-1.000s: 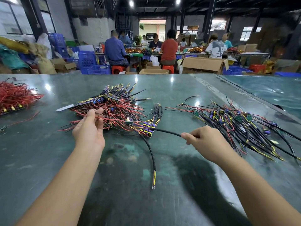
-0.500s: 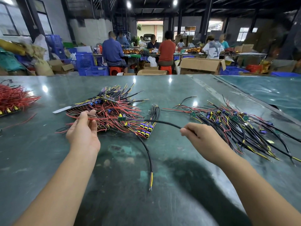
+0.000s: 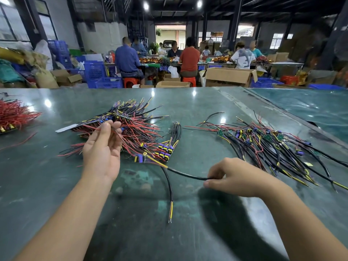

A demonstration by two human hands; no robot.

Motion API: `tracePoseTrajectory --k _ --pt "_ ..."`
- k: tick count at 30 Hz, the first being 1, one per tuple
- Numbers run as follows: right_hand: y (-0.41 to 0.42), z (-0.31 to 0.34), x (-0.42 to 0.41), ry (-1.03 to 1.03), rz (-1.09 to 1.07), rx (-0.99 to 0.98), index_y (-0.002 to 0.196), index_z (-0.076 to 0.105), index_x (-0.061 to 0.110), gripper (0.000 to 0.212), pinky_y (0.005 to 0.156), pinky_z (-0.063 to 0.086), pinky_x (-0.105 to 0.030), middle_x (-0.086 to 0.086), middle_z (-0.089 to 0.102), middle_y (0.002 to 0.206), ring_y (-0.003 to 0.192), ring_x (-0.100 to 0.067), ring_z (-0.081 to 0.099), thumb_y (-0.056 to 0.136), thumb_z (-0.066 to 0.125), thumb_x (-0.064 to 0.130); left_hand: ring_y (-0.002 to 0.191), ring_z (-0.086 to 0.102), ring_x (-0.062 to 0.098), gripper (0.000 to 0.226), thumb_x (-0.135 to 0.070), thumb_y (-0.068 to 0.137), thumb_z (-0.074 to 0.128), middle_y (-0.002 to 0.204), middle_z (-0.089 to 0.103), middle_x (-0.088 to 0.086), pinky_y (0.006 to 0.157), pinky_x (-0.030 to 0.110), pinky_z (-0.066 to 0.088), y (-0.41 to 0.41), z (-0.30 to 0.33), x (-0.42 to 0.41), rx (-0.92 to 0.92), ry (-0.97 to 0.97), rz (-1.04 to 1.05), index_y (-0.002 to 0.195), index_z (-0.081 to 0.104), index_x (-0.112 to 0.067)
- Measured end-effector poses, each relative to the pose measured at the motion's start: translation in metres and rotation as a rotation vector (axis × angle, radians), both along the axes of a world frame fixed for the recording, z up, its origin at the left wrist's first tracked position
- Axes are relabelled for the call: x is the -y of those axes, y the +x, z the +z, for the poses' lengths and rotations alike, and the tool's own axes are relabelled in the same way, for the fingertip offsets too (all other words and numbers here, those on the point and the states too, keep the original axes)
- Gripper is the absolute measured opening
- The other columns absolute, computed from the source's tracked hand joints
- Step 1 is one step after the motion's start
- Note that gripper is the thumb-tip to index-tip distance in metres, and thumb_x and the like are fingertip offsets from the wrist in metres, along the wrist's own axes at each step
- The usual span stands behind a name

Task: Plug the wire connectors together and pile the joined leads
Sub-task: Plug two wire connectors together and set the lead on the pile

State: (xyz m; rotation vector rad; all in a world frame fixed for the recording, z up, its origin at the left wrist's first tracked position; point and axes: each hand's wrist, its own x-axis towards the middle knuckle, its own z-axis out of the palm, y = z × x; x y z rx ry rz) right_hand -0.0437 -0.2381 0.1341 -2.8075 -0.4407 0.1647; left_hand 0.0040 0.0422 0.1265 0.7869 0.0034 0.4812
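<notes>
We are in a factory assembly hall. At twelve o'clock, seated workers [image 3: 189, 57] crowd a bench; cartons [image 3: 228, 77] and blue crates [image 3: 109, 82] surround them

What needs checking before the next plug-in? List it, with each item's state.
1. Right hand holds the black lead: ok.
2. Left hand pinches a thin wire from the red pile: ok.
3. Connector on the black lead within view: ok.
4. Left wire's connector in the grip: cannot tell.
5. The two connectors lined up: not ok, hands apart.
6. Joined pile at right, apart from the red pile: ok.
</notes>
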Motion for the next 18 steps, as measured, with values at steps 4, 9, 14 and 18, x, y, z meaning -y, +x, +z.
tracePoseTrajectory --k 4,9,14,18 --pt "-0.004 -0.011 -0.025 0.219 0.162 -0.007 0.096 0.069 0.026 0.014 0.07 0.043 -0.015 0.018 0.062 0.077 0.076 -0.001 0.058 0.089 0.062 0.036 0.064 0.065 0.001 0.013 -0.015 0.096 0.052 0.076 0.074 -0.003 0.063 0.011 0.052 -0.002 -0.001 0.007 0.005 0.082 -0.046 0.089 0.063 -0.016" --pt "-0.004 -0.022 -0.04 0.246 0.226 0.005 0.103 0.067 0.028 0.022 0.065 0.037 -0.011 0.022 0.054 0.073 0.068 0.01 0.05 0.088 0.061 0.043 0.064 0.065 0.002 0.014 -0.014 0.096 0.052 0.076 0.074 -0.002 0.063 0.011 0.052 -0.002 -0.003 0.009 -0.009 0.082 -0.038 0.088 0.063 -0.015" --pt "-0.009 -0.026 -0.049 0.308 0.282 0.015 0.086 0.065 0.025 0.044 0.068 0.041 -0.019 0.01 0.052 0.08 0.072 0.001 0.05 0.086 0.047 0.065 0.061 0.064 0.002 0.014 -0.012 0.096 0.051 0.073 0.073 -0.002 0.064 0.011 0.052 0.0 -0.005 0.007 -0.044 0.052 0.005 0.088 0.062 -0.014" --pt "-0.013 -0.029 -0.057 0.224 0.379 0.057 0.099 0.064 0.026 0.033 0.073 0.044 -0.021 0.011 0.054 0.089 0.08 -0.003 0.052 0.083 0.062 0.054 0.061 0.064 0.002 0.014 -0.011 0.097 0.051 0.071 0.073 -0.003 0.064 0.011 0.052 0.0 -0.005 0.006 -0.062 0.034 0.056 0.087 0.061 -0.013"
